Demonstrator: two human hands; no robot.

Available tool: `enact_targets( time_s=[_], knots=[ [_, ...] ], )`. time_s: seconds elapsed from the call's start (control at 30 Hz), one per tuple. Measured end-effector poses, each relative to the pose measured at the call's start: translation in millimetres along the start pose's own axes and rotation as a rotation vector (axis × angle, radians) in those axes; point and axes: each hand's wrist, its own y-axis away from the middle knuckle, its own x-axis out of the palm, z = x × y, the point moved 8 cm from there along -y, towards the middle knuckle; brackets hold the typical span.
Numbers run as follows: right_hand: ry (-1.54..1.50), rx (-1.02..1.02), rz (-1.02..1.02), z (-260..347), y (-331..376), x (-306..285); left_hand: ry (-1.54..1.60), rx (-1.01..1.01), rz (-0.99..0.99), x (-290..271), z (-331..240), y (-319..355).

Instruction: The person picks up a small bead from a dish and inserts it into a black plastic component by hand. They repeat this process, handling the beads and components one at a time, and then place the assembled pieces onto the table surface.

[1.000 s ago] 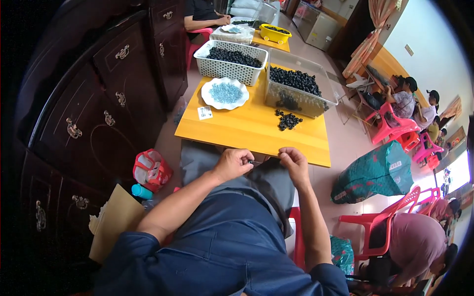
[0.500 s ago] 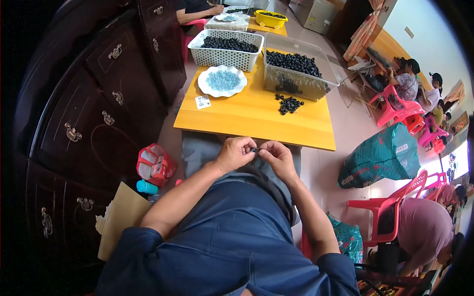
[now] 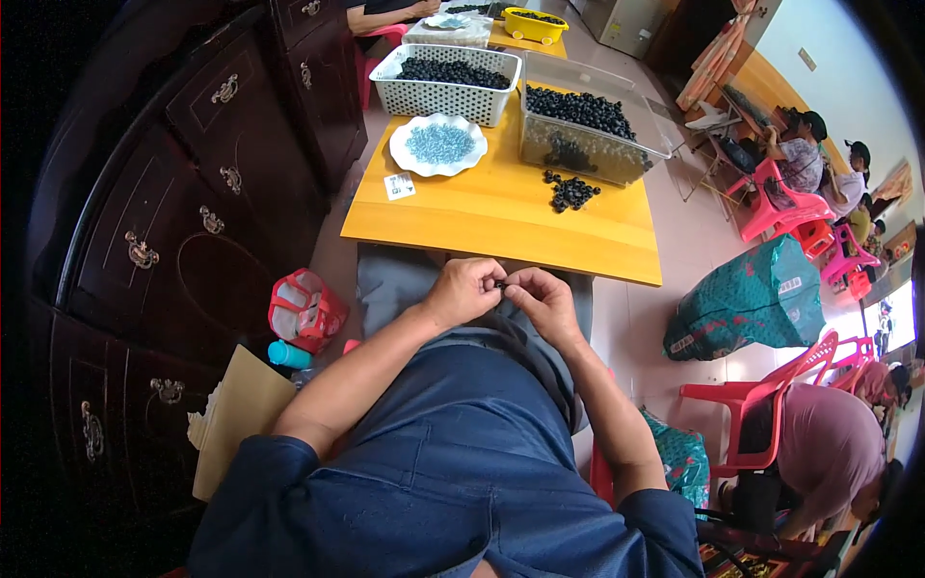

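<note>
Over my lap, just off the table's near edge, both hands meet with bent fingers. My left hand [image 3: 464,291] pinches a small black part [image 3: 500,284] between thumb and fingertips. The fingertips of my right hand [image 3: 544,302] press on the same part from the other side, hiding most of it. On the yellow table [image 3: 462,222] in front lies a loose pile of small black pieces [image 3: 572,193]. To its left a white scalloped plate [image 3: 403,154] carries many small pale-blue bits [image 3: 439,144].
Behind the plate stand a white perforated basket [image 3: 443,98] and a clear plastic bin [image 3: 588,159], both holding black pieces. Dark cabinets [image 3: 183,231] line the left. A red bag [image 3: 306,310] and turquoise bottle [image 3: 289,354] sit beside me; a green sack [image 3: 742,299] and red chair [image 3: 723,395] are at right.
My hands have drawn slightly closer together, and the right fingers now cover more of the black part. The whole view has shifted a little.
</note>
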Motion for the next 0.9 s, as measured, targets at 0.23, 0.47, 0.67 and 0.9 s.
enact_targets(
  time_s=[0.23, 0.47, 0.67, 0.9],
  knots=[
    [0.016, 0.027, 0.022, 5, 2, 5, -0.022, -0.043, 0.055, -1, 3, 1],
    [0.003, 0.078, -0.033, 4, 2, 0, -0.06, -0.051, 0.094, 1, 7, 2],
    [-0.121, 0.061, -0.003, -7, 0, -4, -0.053, -0.017, 0.048, -2, -2, 0],
    [-0.29, 0.157, -0.003, -10, 1, -2, 0.017, -0.003, 0.015, -4, -4, 1]
  ],
)
